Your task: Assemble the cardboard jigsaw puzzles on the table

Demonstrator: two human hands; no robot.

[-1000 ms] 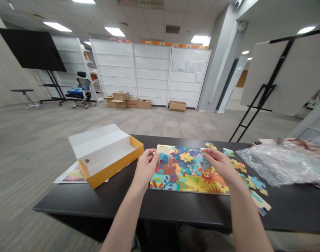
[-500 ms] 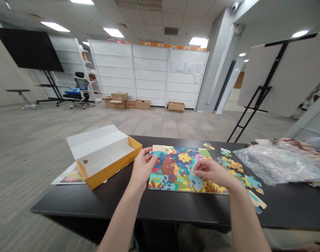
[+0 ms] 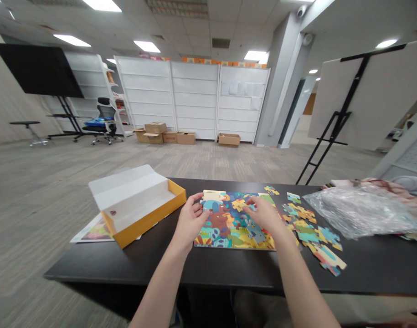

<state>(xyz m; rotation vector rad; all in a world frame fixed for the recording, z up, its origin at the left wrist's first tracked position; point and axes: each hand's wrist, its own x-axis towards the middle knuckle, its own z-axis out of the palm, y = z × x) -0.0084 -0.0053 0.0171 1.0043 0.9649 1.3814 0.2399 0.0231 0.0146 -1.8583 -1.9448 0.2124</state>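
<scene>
A colourful jigsaw puzzle (image 3: 222,223) with animals on it lies partly assembled on the black table. My left hand (image 3: 191,223) is at its upper left side, fingers apart, thumb and fingertips touching the blue and cream pieces there. Over the puzzle's right half, my right hand (image 3: 266,214) has its thumb and fingers pinched at the right edge of a yellow puzzle piece (image 3: 238,205). A grey-blue puzzle piece (image 3: 256,233) lies tilted on the puzzle below that hand. The right hand and forearm hide part of the puzzle's right side.
Several loose puzzle pieces (image 3: 307,231) lie right of the puzzle. An open yellow box (image 3: 150,218) with a white lid stands on the left, over a printed sheet (image 3: 92,230). A crumpled clear plastic bag (image 3: 358,212) rests at the right of the table (image 3: 126,269).
My right hand has moved up and left from the grey-blue piece to the yellow one. My left hand has shifted slightly right and down, and the upper left pieces sit closer to the puzzle.
</scene>
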